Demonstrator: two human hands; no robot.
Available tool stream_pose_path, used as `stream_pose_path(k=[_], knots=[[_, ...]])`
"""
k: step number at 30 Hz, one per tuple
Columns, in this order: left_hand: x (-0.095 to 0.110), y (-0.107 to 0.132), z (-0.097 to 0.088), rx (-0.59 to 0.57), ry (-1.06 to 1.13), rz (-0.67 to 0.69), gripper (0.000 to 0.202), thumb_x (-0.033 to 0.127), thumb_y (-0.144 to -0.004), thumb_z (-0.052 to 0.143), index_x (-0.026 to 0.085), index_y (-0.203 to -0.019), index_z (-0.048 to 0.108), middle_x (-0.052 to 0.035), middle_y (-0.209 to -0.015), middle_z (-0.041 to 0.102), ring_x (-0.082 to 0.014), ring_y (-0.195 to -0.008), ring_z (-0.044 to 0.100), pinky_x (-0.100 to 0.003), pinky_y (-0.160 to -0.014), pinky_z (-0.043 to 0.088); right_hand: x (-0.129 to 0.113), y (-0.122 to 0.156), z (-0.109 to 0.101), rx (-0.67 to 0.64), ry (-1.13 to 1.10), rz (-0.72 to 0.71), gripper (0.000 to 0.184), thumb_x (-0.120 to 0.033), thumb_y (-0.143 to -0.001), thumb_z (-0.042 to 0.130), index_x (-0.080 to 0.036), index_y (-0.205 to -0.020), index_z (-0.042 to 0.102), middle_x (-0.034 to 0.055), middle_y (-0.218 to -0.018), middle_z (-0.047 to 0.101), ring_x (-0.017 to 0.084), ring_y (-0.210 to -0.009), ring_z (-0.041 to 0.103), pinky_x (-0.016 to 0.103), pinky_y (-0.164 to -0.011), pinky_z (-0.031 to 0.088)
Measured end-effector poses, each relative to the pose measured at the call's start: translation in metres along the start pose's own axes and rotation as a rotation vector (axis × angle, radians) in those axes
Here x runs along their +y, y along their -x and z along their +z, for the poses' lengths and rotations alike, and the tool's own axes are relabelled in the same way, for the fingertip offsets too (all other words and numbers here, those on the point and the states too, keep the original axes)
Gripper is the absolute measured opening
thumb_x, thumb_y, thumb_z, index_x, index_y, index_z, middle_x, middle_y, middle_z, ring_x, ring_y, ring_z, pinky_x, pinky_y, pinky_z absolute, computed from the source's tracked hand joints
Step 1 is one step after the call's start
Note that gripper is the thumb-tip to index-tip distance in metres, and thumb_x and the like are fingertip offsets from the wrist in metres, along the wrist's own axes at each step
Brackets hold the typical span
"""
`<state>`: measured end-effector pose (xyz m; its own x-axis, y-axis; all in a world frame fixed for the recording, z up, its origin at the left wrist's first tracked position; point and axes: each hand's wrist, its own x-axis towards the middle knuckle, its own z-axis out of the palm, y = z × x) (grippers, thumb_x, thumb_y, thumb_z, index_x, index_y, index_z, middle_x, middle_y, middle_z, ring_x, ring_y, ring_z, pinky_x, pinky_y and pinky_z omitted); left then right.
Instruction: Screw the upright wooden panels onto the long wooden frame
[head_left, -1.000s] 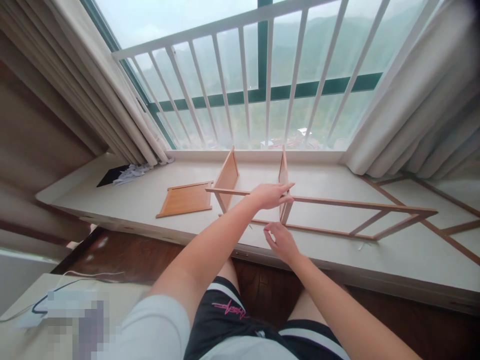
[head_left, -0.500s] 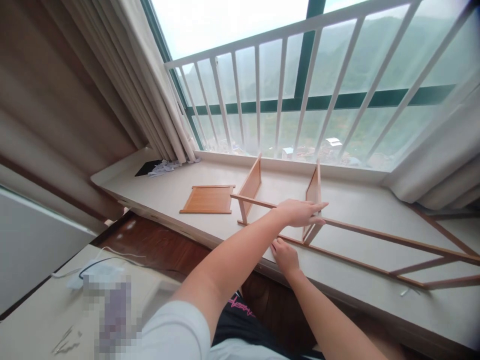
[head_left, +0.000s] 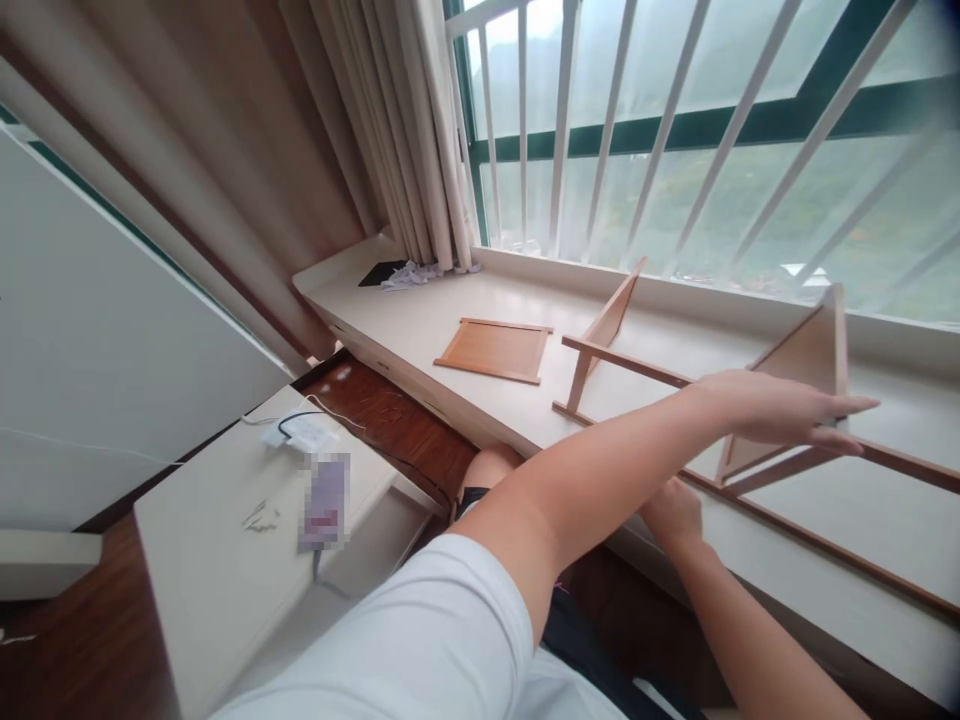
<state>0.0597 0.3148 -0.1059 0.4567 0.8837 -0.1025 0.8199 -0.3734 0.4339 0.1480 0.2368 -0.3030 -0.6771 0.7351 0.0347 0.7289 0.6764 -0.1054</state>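
Note:
A wooden shelf frame (head_left: pixel 780 515) lies on its side on the white window ledge, with two long rails and upright panels between them. My left hand (head_left: pixel 780 405) reaches across and grips the upper rail beside the right-hand panel (head_left: pixel 806 350), index finger and thumb pointing right. Beneath my left forearm, my right hand (head_left: pixel 675 515) is closed near the lower rail; whatever it holds is hidden. Further left, another panel (head_left: pixel 611 310) stands between the rails. A loose wooden panel (head_left: pixel 495 350) lies flat on the ledge, apart from the frame.
White bars (head_left: pixel 562 130) and the window stand behind the ledge (head_left: pixel 517 290). A curtain (head_left: pixel 427 130) hangs at its left end, near a dark flat item (head_left: pixel 381 273). On a low white table (head_left: pixel 217 530) are small metal pieces (head_left: pixel 261 517), cables and a blurred-out object (head_left: pixel 326 500).
The view has swung left, so ledge, frame and hands appear further right. My left hand stays at the upper rail by the panel; my right hand stays closed near the lower rail.

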Motion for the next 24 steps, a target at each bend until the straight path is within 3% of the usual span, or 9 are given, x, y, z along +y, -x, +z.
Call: stream_pose_path(k=[6,11,17,24], knots=[[0.005,0.008,-0.004,0.030,-0.042,-0.008,0.070,0.058,-0.091,0.036,0.024,-0.151,0.024,-0.0089,-0.136,0.053,-0.0281,-0.119,0.051,-0.037,-0.090,0.040,-0.004,-0.001,-0.005,0.043,-0.022,-0.067,0.022,-0.019,-0.092,0.049,-0.018,-0.092,0.071,0.0102,-0.092,0.064,0.019,-0.080,0.060,0.025,-0.056,0.032],[0.008,0.015,-0.007,0.089,-0.129,-0.072,0.068,0.062,-0.090,0.032,0.031,-0.149,0.025,-0.0077,-0.134,0.054,-0.0300,-0.113,0.054,-0.039,-0.087,0.043,-0.007,-0.006,-0.011,0.049,-0.072,-0.035,0.023,-0.023,-0.094,0.047,-0.021,-0.094,0.070,0.0071,-0.096,0.063,0.015,-0.073,0.057,0.024,-0.056,0.033],[0.009,0.013,-0.008,0.099,-0.196,-0.075,0.067,0.065,-0.089,0.029,0.034,-0.148,0.023,-0.0045,-0.133,0.055,-0.0268,-0.111,0.056,-0.035,-0.086,0.043,-0.002,-0.008,-0.007,0.097,-0.152,-0.057,0.028,-0.033,-0.096,0.045,-0.032,-0.115,0.065,0.0050,-0.108,0.058,0.014,-0.076,0.055,0.023,-0.058,0.033],[0.012,0.013,-0.011,0.103,-0.245,-0.117,0.065,0.066,-0.090,0.026,0.040,-0.148,0.019,-0.0020,-0.129,0.057,-0.0254,-0.103,0.060,-0.033,-0.082,0.043,0.005,-0.010,-0.005,0.122,-0.266,-0.122,0.021,-0.039,-0.094,0.050,-0.034,-0.096,0.070,0.0007,-0.097,0.057,0.012,-0.078,0.053,0.021,-0.061,0.033]])
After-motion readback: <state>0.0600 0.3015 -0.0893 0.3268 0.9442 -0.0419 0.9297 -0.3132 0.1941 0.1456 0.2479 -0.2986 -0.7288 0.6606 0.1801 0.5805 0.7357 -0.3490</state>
